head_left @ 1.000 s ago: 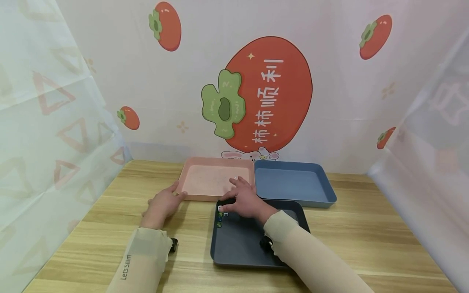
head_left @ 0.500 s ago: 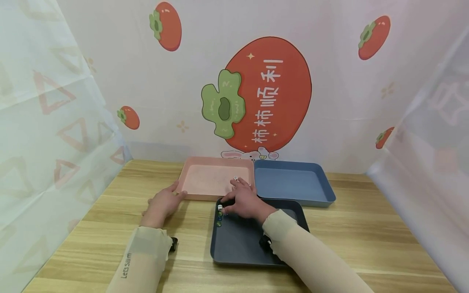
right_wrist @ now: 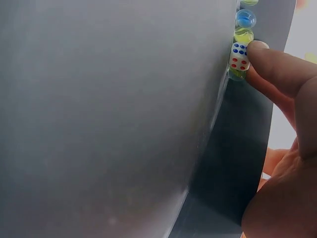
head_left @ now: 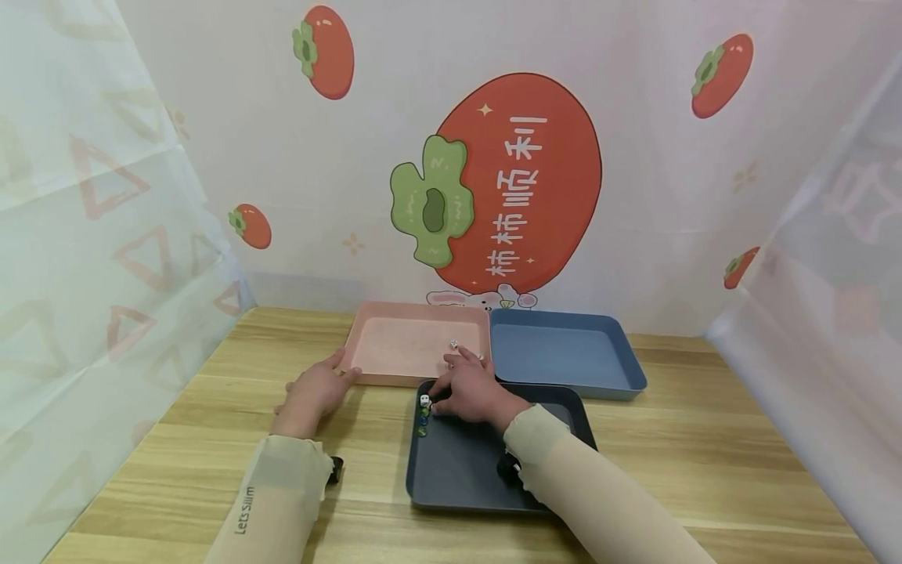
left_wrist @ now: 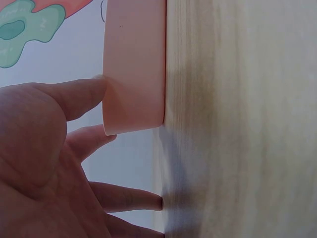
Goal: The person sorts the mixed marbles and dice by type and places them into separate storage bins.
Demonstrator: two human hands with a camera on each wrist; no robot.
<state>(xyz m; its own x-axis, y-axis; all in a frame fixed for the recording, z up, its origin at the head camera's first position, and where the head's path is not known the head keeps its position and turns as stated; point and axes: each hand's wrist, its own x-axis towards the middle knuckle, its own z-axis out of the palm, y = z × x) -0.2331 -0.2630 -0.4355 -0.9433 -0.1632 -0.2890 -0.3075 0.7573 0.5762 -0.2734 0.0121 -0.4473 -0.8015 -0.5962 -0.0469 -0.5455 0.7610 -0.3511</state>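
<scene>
My left hand (head_left: 319, 398) is at the near left corner of the pink tray (head_left: 395, 319). In the left wrist view its thumb and index fingertip touch the tray's wall and corner, while other straight fingers reach down to the table. Over the dark tray (head_left: 465, 478), my right hand (head_left: 474, 389) pinches a white die (right_wrist: 239, 55) with blue and red dots. The thumb is on the die; the index finger is partly hidden behind it. Beside the die, along the tray's wall, lie green-yellow marbles (right_wrist: 243, 35) and a blue marble (right_wrist: 246, 19).
A blue tray (head_left: 564, 348) stands right of the pink one, behind the dark tray. Another white die (head_left: 454, 344) lies in the pink tray near my right fingers, which partly hide that area. A printed cloth (head_left: 521, 180) hangs behind the wooden table (head_left: 712, 439).
My right fingers have drawn slightly closer together at the dark tray's left wall. The die in the pink tray shows more plainly now. My left hand has stayed at the tray corner.
</scene>
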